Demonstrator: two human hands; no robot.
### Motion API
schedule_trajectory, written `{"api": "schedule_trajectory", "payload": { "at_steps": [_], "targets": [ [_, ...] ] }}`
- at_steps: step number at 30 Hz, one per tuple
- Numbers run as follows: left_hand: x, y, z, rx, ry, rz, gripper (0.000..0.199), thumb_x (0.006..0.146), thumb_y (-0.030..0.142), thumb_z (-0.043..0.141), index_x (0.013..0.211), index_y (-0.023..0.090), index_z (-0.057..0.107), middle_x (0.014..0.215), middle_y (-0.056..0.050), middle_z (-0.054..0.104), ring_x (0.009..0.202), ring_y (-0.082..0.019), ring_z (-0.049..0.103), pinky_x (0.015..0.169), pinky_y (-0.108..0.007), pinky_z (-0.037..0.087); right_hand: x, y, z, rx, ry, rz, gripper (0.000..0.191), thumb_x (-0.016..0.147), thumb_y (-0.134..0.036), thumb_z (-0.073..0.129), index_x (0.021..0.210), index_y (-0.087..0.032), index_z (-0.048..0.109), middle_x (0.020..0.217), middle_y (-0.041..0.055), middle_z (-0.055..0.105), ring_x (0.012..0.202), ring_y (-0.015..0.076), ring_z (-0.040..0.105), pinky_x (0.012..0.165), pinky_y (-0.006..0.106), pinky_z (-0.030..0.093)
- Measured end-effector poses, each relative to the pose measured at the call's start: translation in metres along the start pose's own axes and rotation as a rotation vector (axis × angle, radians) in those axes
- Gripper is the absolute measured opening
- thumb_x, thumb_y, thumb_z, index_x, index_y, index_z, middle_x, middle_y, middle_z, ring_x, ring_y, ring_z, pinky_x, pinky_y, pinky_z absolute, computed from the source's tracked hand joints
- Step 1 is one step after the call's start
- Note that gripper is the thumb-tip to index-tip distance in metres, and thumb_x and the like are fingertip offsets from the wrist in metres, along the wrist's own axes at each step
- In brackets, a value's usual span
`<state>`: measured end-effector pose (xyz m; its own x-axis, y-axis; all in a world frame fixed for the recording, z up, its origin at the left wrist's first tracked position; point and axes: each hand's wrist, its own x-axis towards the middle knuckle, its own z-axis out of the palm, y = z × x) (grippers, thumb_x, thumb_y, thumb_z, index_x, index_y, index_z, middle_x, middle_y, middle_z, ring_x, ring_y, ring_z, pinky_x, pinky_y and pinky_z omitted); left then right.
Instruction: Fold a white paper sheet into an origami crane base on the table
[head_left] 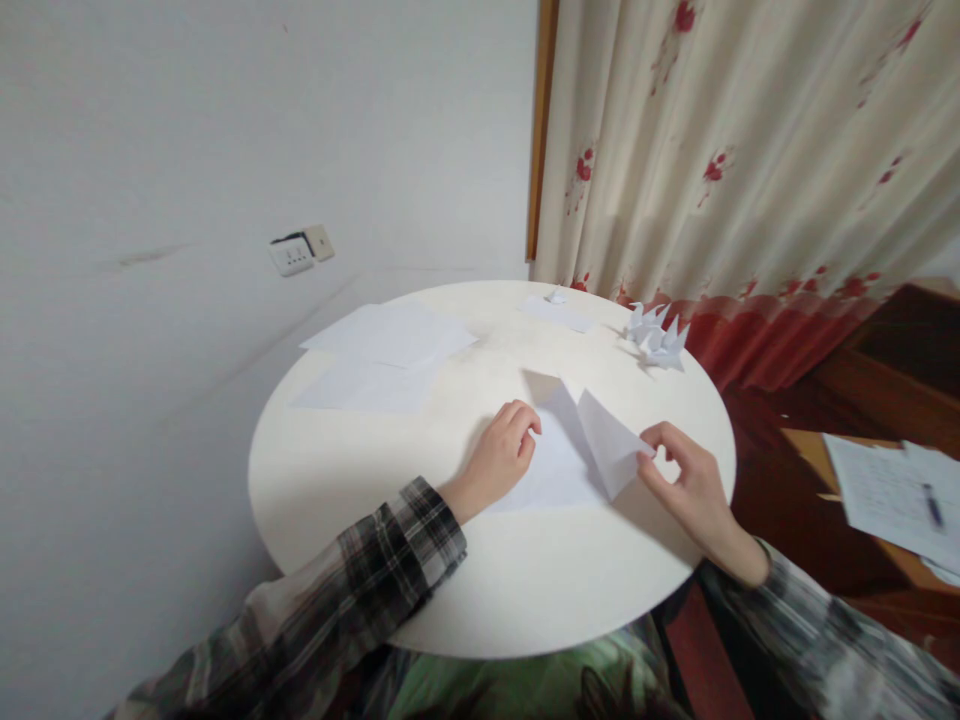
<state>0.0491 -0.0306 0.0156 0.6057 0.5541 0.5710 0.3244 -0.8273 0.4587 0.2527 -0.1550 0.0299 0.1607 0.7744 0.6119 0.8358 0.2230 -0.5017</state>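
A white sheet of paper [559,470] lies partly folded on the round table, its right portion lifted off the surface. My right hand [686,485] pinches the raised corner between thumb and fingers. Over the sheet's left side rests my left hand [499,455], its fingers curled against the paper; the fingertips are partly hidden. Folded paper cranes [660,335] stand in a cluster toward the back right of the table. A smaller folded piece [556,297] sits on a flat paper [562,315] near the far edge.
More white sheets [382,335] lie overlapping at the table's [337,470] back left. A wall with a socket [292,255] borders the left. Behind hangs a floral curtain [720,150]. At the right, written papers [889,485] and a pen [932,505] rest on a lower wooden surface.
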Motion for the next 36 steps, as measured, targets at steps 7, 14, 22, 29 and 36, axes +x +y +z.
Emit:
{"api": "schedule_trajectory", "payload": {
  "at_steps": [7, 14, 22, 29, 36],
  "targets": [
    [-0.001, -0.002, 0.012, 0.068, -0.322, 0.218, 0.038, 0.085, 0.009, 0.036, 0.12, 0.021, 0.046, 0.124, -0.004, 0.053, 0.116, -0.014, 0.046, 0.102, -0.033, 0.036, -0.028, 0.033, -0.015, -0.02, -0.112, 0.239, 0.018, 0.078, -0.031, 0.044, 0.063, -0.021, 0.045, 0.059, -0.0018, 0.048, 0.054, 0.0133, 0.042, 0.052, 0.025, 0.036],
    [0.001, -0.007, 0.016, 0.178, -0.474, 0.264, 0.035, 0.093, 0.025, 0.036, 0.126, 0.024, 0.046, 0.137, -0.005, 0.042, 0.127, -0.016, 0.037, 0.107, -0.035, 0.03, -0.034, 0.045, -0.015, -0.064, -0.162, 0.2, 0.019, 0.077, -0.03, 0.043, 0.061, -0.021, 0.038, 0.062, -0.0005, 0.045, 0.059, 0.0152, 0.045, 0.056, 0.028, 0.037],
    [0.0, 0.005, 0.013, 0.228, -0.499, 0.269, 0.044, 0.088, 0.04, 0.047, 0.128, 0.023, 0.043, 0.141, -0.009, 0.036, 0.13, -0.023, 0.033, 0.107, -0.04, 0.028, -0.034, 0.049, -0.014, -0.106, -0.187, 0.171, 0.017, 0.076, -0.025, 0.043, 0.06, -0.021, 0.038, 0.065, 0.0004, 0.046, 0.063, 0.0161, 0.047, 0.058, 0.028, 0.037],
    [-0.001, 0.009, 0.016, 0.25, -0.489, 0.262, 0.046, 0.087, 0.039, 0.048, 0.129, 0.022, 0.042, 0.141, -0.011, 0.035, 0.13, -0.026, 0.031, 0.106, -0.043, 0.026, -0.033, 0.05, -0.014, -0.113, -0.196, 0.162, 0.017, 0.076, -0.022, 0.043, 0.06, -0.021, 0.036, 0.065, 0.0001, 0.045, 0.063, 0.0159, 0.046, 0.059, 0.028, 0.036],
    [-0.001, 0.008, 0.016, 0.254, -0.498, 0.273, 0.045, 0.088, 0.039, 0.046, 0.131, 0.028, 0.04, 0.143, -0.009, 0.032, 0.13, -0.026, 0.031, 0.106, -0.044, 0.026, -0.033, 0.05, -0.015, -0.103, -0.198, 0.161, 0.018, 0.076, -0.023, 0.043, 0.061, -0.021, 0.035, 0.065, -0.0001, 0.044, 0.063, 0.0159, 0.045, 0.059, 0.028, 0.035]
  ]
}}
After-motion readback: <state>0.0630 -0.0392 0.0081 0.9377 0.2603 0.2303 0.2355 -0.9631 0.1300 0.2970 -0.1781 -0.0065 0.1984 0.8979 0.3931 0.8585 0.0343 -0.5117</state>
